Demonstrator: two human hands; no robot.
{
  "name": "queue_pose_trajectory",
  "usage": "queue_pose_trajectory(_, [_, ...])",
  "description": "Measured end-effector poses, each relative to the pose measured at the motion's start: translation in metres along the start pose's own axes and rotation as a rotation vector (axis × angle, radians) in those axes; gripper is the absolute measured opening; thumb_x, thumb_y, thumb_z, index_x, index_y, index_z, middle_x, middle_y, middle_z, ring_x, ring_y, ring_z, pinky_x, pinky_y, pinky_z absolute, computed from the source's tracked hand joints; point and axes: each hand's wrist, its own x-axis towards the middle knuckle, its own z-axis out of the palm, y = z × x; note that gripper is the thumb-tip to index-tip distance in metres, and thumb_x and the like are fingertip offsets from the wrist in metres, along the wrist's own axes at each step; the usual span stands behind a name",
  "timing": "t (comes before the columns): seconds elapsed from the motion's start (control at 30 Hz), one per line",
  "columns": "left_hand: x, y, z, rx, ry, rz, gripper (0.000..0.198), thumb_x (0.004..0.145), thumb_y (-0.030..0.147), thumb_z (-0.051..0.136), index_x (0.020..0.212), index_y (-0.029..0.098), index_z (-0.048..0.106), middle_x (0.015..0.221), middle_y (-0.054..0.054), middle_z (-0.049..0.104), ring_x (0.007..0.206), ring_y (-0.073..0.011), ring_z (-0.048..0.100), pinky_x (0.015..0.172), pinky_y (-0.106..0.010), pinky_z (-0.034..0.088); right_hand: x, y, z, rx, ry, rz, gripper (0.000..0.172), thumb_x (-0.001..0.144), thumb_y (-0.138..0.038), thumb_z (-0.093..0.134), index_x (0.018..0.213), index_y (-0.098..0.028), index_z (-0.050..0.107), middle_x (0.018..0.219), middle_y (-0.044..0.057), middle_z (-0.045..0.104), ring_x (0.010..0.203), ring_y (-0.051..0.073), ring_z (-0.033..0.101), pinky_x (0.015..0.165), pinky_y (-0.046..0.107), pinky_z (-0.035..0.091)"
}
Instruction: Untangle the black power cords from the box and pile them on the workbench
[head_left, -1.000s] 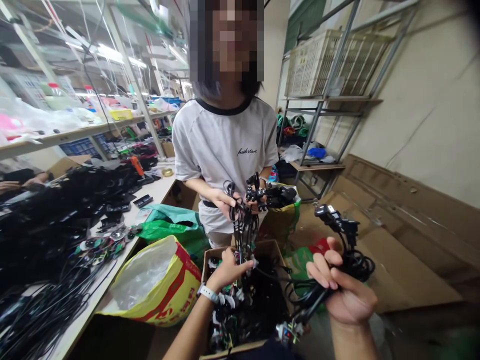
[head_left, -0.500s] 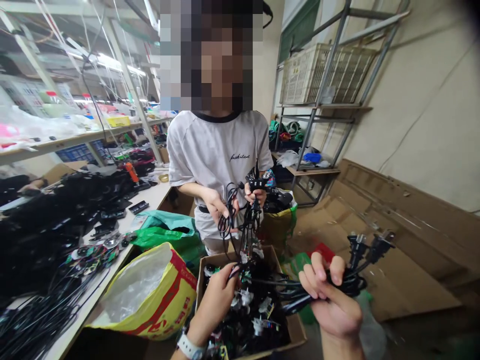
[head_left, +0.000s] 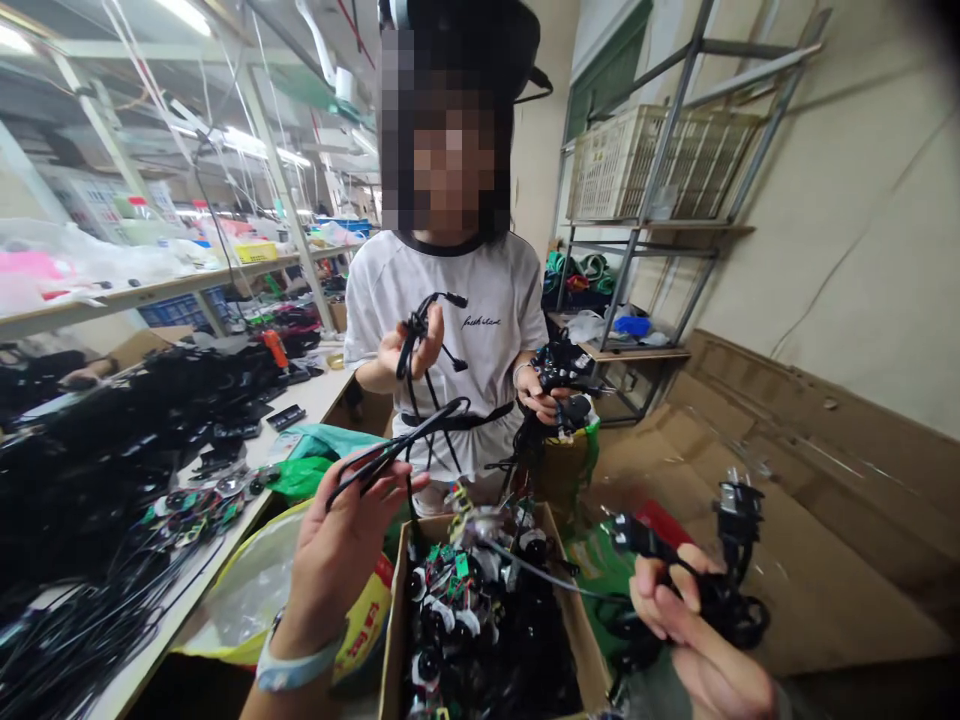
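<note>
My left hand (head_left: 341, 545), with a pale band at its wrist, is raised left of the cardboard box (head_left: 396, 610). Black cables (head_left: 401, 443) run between its thumb and fingers. At the lower right, my right hand (head_left: 694, 625) grips a bundle of black power cords (head_left: 742, 610), and their plugs (head_left: 739, 510) stick up above the fingers. A thin grey wire runs from that bundle to a small part with a circuit board (head_left: 476, 525) hanging over the box. Inside the box lie green circuit boards (head_left: 457, 570), pale round parts and dark pieces.
Opposite stands a co-worker (head_left: 450, 330), with black cords in both hands. A yellow-and-red bag (head_left: 364, 625) and green bags (head_left: 304, 478) lie left of the box. Black cables (head_left: 82, 600) cover the workbench. A metal rack (head_left: 634, 235) and cardboard sheets (head_left: 810, 540) are on the right.
My left hand has moved left and up from over the box. My right hand has lowered slightly with the power cords. The co-worker's hands have spread apart, one raised with a cord.
</note>
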Motion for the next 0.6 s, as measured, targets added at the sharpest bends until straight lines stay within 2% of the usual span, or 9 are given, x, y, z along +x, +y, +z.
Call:
queue_pose_trajectory(0.07, [-0.002,0.003,0.000,-0.010,-0.055,-0.066,0.019,0.080,0.033,0.072,0.096,0.023,0.074,0.088,-0.008,0.075,0.083,-0.0227,0.069,0.074,-0.041,0.062,0.008,0.000,0.011,0.114,0.068,-0.060,0.028,0.083,-0.027,0.064,0.068,-0.019,0.042,0.066,-0.001,0.052,0.044,0.007,0.039,0.041,0.023,0.027])
queue_pose_trajectory(0.2, [-0.011,0.012,0.002,0.021,-0.121,-0.156,0.023,0.079,0.030,0.072,0.100,0.021,0.075,0.091,-0.012,0.074,0.069,-0.0196,0.065,0.053,-0.031,0.060,0.022,-0.005,0.032,0.251,0.136,-0.118,0.045,0.082,-0.047,0.065,0.062,-0.020,0.036,0.049,-0.006,0.033,0.040,0.008,0.025,0.038,0.025,0.021])
queue_pose_trajectory(0.27, [-0.014,0.021,0.004,0.037,-0.113,-0.154,0.025,0.077,0.029,0.074,0.101,0.020,0.075,0.091,-0.013,0.073,0.064,-0.0174,0.062,0.044,-0.026,0.056,0.027,-0.010,0.036,0.265,0.134,-0.115,0.048,0.084,-0.049,0.063,0.060,-0.020,0.033,0.045,-0.006,0.026,0.039,0.009,0.022,0.038,0.026,0.020])
queue_pose_trajectory(0.37, [-0.015,0.036,0.005,0.014,-0.071,-0.074,0.024,0.072,0.032,0.078,0.093,0.021,0.076,0.081,-0.010,0.073,0.057,-0.0143,0.058,0.039,-0.020,0.050,0.030,-0.017,0.036,0.312,0.182,-0.142,0.053,0.083,-0.053,0.062,0.060,-0.020,0.028,0.044,-0.008,0.017,0.036,0.008,0.013,0.035,0.025,0.015])
queue_pose_trajectory(0.43, [-0.014,0.040,0.002,0.001,-0.021,-0.023,0.023,0.067,0.033,0.082,0.086,0.021,0.076,0.075,-0.008,0.072,0.055,-0.0140,0.059,0.039,-0.020,0.051,0.031,-0.023,0.032,0.343,0.296,-0.219,0.060,0.079,-0.056,0.066,0.061,-0.021,0.022,0.044,-0.010,0.008,0.035,0.006,0.002,0.032,0.024,0.008])
queue_pose_trajectory(0.5, [-0.012,0.038,-0.004,0.001,0.083,0.011,0.025,0.060,0.031,0.087,0.081,0.021,0.076,0.077,-0.007,0.074,0.061,-0.0166,0.064,0.048,-0.024,0.056,0.033,-0.028,0.029,0.347,0.431,-0.313,0.066,0.075,-0.057,0.071,0.062,-0.021,0.017,0.046,-0.013,0.000,0.036,0.003,-0.009,0.032,0.023,0.003])
queue_pose_trajectory(0.57, [-0.011,0.030,-0.013,-0.007,0.198,0.000,0.031,0.053,0.031,0.090,0.079,0.021,0.077,0.083,-0.007,0.076,0.073,-0.0203,0.069,0.059,-0.026,0.060,0.034,-0.032,0.024,0.345,0.497,-0.361,0.067,0.074,-0.056,0.073,0.062,-0.021,0.017,0.048,-0.013,-0.001,0.039,0.002,-0.011,0.032,0.023,0.002])
queue_pose_trajectory(0.6, [-0.011,0.025,-0.017,-0.014,0.244,-0.030,0.034,0.050,0.031,0.091,0.079,0.020,0.077,0.084,-0.008,0.076,0.077,-0.0214,0.070,0.064,-0.026,0.061,0.034,-0.034,0.021,0.333,0.484,-0.342,0.064,0.075,-0.054,0.073,0.061,-0.021,0.020,0.048,-0.012,0.001,0.038,0.003,-0.006,0.033,0.024,0.004])
